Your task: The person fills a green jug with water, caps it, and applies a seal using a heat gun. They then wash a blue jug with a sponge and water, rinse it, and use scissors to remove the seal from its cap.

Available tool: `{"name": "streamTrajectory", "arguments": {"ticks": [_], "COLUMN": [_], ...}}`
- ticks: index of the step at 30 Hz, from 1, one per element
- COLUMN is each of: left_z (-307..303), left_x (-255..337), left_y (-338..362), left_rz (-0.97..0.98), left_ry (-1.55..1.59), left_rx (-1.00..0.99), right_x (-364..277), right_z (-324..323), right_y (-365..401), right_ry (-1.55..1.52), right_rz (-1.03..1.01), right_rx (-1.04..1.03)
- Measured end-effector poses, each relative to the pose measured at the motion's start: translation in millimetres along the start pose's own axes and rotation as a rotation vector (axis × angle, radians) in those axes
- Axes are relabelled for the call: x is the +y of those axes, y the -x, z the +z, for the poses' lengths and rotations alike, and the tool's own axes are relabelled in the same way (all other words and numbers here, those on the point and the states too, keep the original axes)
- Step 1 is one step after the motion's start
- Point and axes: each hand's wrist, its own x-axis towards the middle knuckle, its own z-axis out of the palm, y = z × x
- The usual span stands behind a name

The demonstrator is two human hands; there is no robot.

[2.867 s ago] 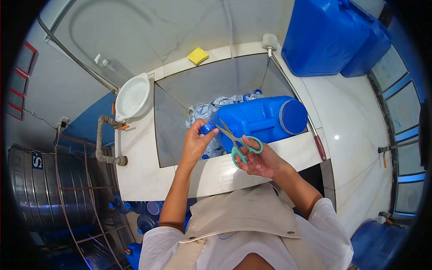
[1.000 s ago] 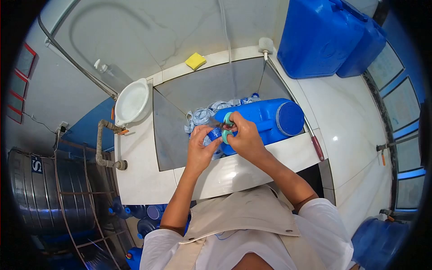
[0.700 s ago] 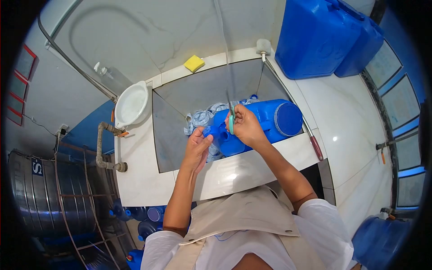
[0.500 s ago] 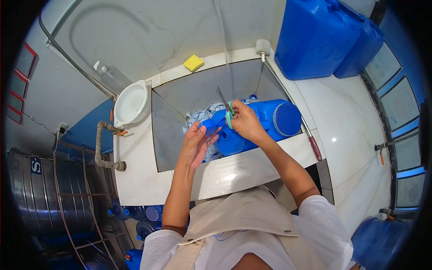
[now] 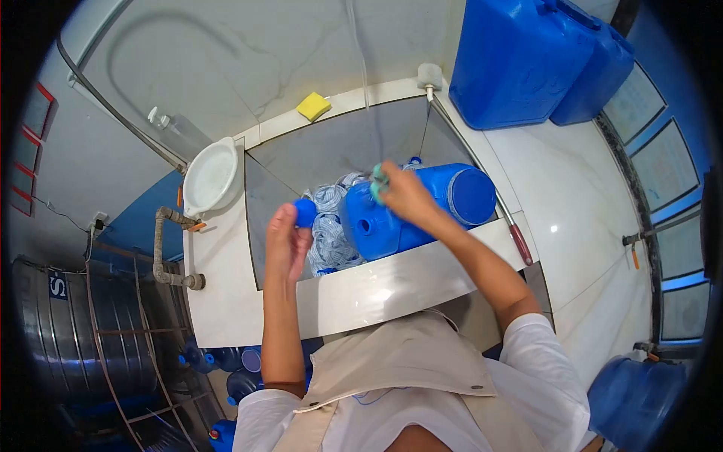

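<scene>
A round blue cap (image 5: 305,213) is pinched between the thumb and fingers of my left hand (image 5: 282,239), over the left part of the sink. My right hand (image 5: 405,194) grips green-handled scissors (image 5: 379,183) above a blue jug; their blades are blurred. The blue jug (image 5: 388,232) lies on its side in the sink, its small spout opening uncovered and its large round lid (image 5: 472,196) at the right end. Beside and under the jug lie bundles of white-blue cord-like material (image 5: 330,239).
A white basin (image 5: 214,178) stands on the left ledge near a pump bottle. A yellow sponge (image 5: 313,106) lies on the back ledge. A long-handled brush (image 5: 430,76) leans at the right edge. Large blue containers (image 5: 520,64) stand at the back right.
My left hand has moved left with the cap, away from the jug, so the spout shows fully. My right hand still holds the scissors, now turned, with their blades less visible.
</scene>
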Motion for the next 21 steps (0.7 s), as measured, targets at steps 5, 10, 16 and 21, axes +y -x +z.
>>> {"name": "streamTrajectory", "arguments": {"ticks": [5, 10, 16, 21], "left_z": [2.8, -5.2, 34.2, 57.0], "left_x": [-84.2, -131.1, -101.3, -98.1], "left_y": [23.8, 30.8, 43.5, -4.6], "left_rz": [0.038, 0.212, 0.223, 0.639], "left_ry": [-1.093, -1.364, -1.454, -1.08], "left_rx": [-0.325, -0.543, -0.373, -0.177], "right_x": [43.8, 142.4, 114.9, 37.9], "right_z": [-76.0, -128.9, -124.4, -64.0], "right_y": [-46.3, -5.7, 43.0, 36.9], "right_ry": [0.218, -0.037, -0.327, -0.465], "right_rz": [0.114, 0.382, 0.517, 0.32], "right_rx": [0.234, 0.174, 0.213, 0.067]}}
